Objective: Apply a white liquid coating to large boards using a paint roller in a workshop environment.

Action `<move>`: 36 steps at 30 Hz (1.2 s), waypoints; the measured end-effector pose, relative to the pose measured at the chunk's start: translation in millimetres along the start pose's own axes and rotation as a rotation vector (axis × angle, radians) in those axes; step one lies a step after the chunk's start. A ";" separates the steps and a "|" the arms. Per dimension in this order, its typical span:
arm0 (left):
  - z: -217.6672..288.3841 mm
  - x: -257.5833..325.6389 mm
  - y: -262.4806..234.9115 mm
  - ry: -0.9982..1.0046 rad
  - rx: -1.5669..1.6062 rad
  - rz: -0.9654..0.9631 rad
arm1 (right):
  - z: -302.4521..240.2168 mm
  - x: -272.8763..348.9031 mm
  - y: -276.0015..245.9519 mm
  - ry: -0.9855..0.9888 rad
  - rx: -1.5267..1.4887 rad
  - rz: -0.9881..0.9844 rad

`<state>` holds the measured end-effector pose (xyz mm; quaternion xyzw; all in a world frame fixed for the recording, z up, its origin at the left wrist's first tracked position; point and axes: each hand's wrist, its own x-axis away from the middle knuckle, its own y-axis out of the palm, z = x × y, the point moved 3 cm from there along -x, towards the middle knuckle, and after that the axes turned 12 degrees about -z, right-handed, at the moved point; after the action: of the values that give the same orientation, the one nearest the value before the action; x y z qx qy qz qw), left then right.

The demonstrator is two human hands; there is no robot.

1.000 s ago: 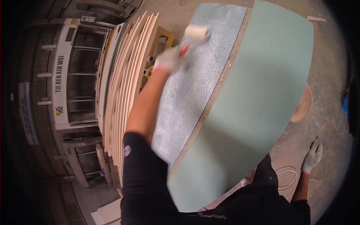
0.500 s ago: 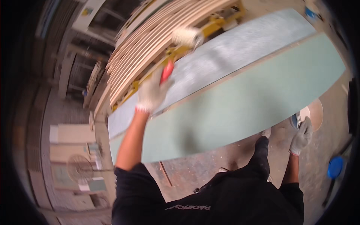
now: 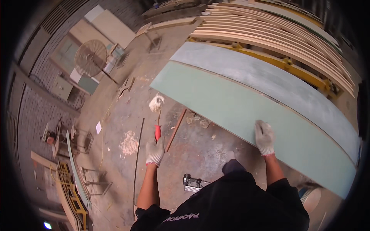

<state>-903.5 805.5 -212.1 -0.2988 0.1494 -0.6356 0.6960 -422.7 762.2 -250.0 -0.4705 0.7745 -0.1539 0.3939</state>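
The left hand (image 3: pixel 155 153), in a white knit glove, has its grip closed round the red handle of a paint roller (image 3: pixel 157 115). The roller points straight away from the person, its white fuzzy head out over the dusty floor (image 3: pixel 127 127), well apart from the board. The right hand (image 3: pixel 264 137), gloved the same, lies flat with the fingers spread on the near edge of the green board (image 3: pixel 231 107); it presses and clamps nothing. The board's long axis runs from upper left to lower right, across the person's front, with a grey strip (image 3: pixel 269 77) along its far side. So the board lies to the right of the roller, and the right hand is the nearer one, already touching it. Whether the roller head is wet is hard to tell at this size. A small power tool (image 3: pixel 192 183) lies on the floor near the person's feet
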 end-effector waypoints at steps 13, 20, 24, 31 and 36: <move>29.0 -358.1 -130.5 0.179 -1.059 -0.302 | -55.1 -179.3 282.3 0.111 0.225 -0.437; 102.0 -539.2 -49.2 0.230 -1.105 -0.323 | -64.5 -201.3 291.3 0.128 0.317 -0.403; 62.3 -489.1 -90.3 0.244 -1.154 -0.464 | -60.6 -201.0 293.8 0.149 0.337 -0.358; 90.4 -521.7 -97.2 0.225 -1.208 -0.545 | -63.4 -201.7 298.3 0.129 0.427 -0.282; 122.0 -557.8 -68.7 0.332 -1.211 -0.510 | -77.3 -200.8 302.9 0.167 0.461 -0.251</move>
<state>-968.7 1375.4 -171.6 -0.5602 0.5090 -0.6215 0.2020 -615.5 1077.1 -291.4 -0.4464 0.6845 -0.4118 0.4033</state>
